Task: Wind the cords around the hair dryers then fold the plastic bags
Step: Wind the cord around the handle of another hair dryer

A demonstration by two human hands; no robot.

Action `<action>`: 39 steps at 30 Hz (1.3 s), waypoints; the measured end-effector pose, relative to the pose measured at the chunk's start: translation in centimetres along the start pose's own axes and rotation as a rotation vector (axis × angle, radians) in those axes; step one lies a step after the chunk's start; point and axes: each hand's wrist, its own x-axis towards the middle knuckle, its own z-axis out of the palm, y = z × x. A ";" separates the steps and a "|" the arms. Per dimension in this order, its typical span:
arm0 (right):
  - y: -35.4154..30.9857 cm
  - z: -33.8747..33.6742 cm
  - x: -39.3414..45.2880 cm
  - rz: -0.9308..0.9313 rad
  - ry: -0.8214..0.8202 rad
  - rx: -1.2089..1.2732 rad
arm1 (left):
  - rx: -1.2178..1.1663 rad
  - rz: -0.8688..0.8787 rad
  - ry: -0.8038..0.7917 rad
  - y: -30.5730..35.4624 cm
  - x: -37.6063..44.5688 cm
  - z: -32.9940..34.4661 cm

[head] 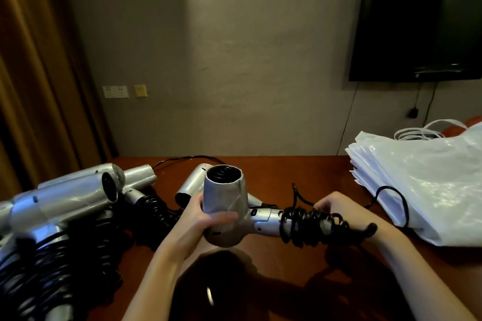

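Silver hair dryer (225, 206), no legible markings

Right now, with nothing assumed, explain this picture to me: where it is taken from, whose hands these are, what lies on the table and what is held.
There is no machine here. A person wears a camera on the head, so the single picture looks forward and down at their own hands. The left hand grips the body of a silver hair dryer. The right hand holds its black cord, which is looped around the handle. On the brown table, more hair dryers with coiled cords lie at the left, one more lies behind the held one, and a stack of white plastic bags sits at the right. A dark screen hangs on the wall.
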 end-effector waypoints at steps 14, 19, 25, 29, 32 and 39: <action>-2.8 0.9 -1.0 -0.221 0.297 -0.341 | 0.279 0.150 -0.006 0.0 0.1 2.1; -4.7 3.3 -1.2 -0.283 0.428 -0.307 | 0.286 0.253 0.149 -0.3 0.2 1.3; -5.5 5.6 -1.1 -0.202 0.371 0.057 | 0.303 0.330 0.264 -0.8 0.4 1.1; -6.4 6.7 -1.3 -0.256 0.403 0.138 | 0.261 0.349 0.312 -0.5 0.2 1.1; -6.5 7.3 -1.4 -0.283 0.424 0.160 | 0.243 0.375 0.310 -0.4 0.2 1.3; -6.4 7.0 -1.3 -0.318 0.463 0.215 | 0.268 0.430 0.288 0.3 0.1 1.4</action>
